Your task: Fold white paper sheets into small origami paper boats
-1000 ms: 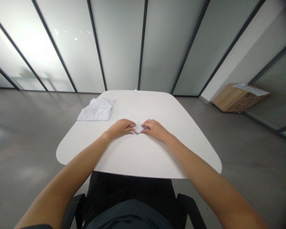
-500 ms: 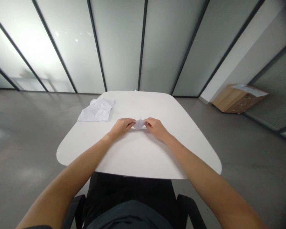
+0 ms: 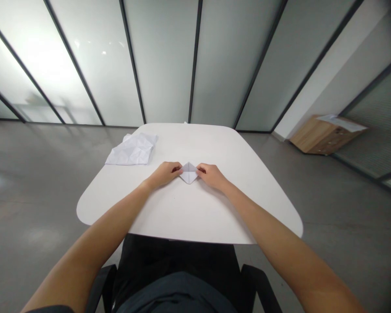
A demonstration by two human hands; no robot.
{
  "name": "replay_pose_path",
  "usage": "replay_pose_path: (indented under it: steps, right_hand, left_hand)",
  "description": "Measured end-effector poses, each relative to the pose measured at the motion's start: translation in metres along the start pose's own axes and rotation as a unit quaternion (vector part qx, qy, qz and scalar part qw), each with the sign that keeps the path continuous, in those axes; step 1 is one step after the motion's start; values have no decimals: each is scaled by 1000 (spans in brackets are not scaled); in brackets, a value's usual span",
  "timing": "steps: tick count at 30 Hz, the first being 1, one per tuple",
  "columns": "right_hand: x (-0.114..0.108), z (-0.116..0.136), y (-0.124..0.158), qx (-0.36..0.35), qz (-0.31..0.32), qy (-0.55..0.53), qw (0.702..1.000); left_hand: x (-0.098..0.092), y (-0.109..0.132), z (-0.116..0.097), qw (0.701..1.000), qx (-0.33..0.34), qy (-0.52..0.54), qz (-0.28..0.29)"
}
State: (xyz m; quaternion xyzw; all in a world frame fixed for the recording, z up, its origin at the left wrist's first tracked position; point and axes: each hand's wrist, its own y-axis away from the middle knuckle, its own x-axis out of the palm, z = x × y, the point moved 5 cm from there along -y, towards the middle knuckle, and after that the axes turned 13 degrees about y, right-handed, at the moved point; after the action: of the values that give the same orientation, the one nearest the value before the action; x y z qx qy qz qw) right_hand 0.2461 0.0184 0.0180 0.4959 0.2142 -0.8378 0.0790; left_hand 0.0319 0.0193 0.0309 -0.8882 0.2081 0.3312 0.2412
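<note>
A small folded white paper (image 3: 189,172) lies in a diamond shape near the middle of the white table, with creases crossing its face. My left hand (image 3: 164,174) pinches its left corner between the fingers. My right hand (image 3: 211,176) presses on its right corner, fingertips at the paper's edge. Both hands rest on the tabletop (image 3: 195,143). Farther left and behind lies a creased sheet of white paper (image 3: 132,150), apart from both hands.
The rounded table stands on a grey polished floor, with a frosted glass wall with dark frames beyond. A low wooden cabinet (image 3: 326,134) with papers on top stands at the far right. Black chair arms (image 3: 102,287) flank my lap.
The small paper has opened from a narrow folded shape into a flatter, wider diamond. My hands have drawn slightly apart and sit closer to its side corners.
</note>
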Motion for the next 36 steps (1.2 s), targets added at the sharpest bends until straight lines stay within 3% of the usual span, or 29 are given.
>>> replay_pose_path:
  steps: [11, 21, 36]
  right_hand:
    - [1, 8, 0, -67, 1, 101, 993]
    - [6, 26, -1, -82, -32, 195, 977]
    - [0, 16, 2, -92, 6, 167, 982]
  left_hand:
    - [4, -3, 1, 999, 21, -46, 7]
    - [16, -8, -10, 993, 14, -110, -44]
    - [8, -7, -2, 996, 14, -88, 16]
